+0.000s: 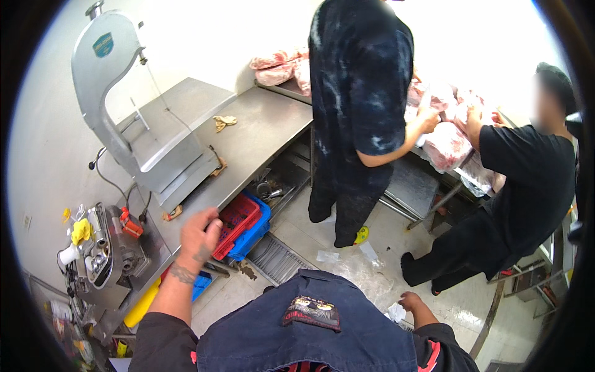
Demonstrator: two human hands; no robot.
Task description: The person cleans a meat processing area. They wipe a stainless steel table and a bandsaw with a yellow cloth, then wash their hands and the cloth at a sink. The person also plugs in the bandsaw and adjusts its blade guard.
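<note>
My left hand (pixel 199 239) is raised over the front edge of the steel table (pixel 263 121), thumb apart from the fingers, with nothing visible in it. Just past it, a red crate (pixel 238 222) sits in a blue crate (pixel 257 226) under the table. Low at my right side, my right hand (pixel 409 302) has its fingers curled. A crumpled white scrap (pixel 395 312) shows right beside those fingers; I cannot tell whether they grip it or it lies on the floor behind. A dark blue apron (pixel 266 328) covers my front.
A band saw (pixel 114 93) stands on the table at left, near a metal bin of machine parts (pixel 102 254). Two co-workers in black, one standing (pixel 362 80) and one leaning (pixel 527 186), handle bagged meat (pixel 446 146). Clear plastic (pixel 359 279) lies on the floor.
</note>
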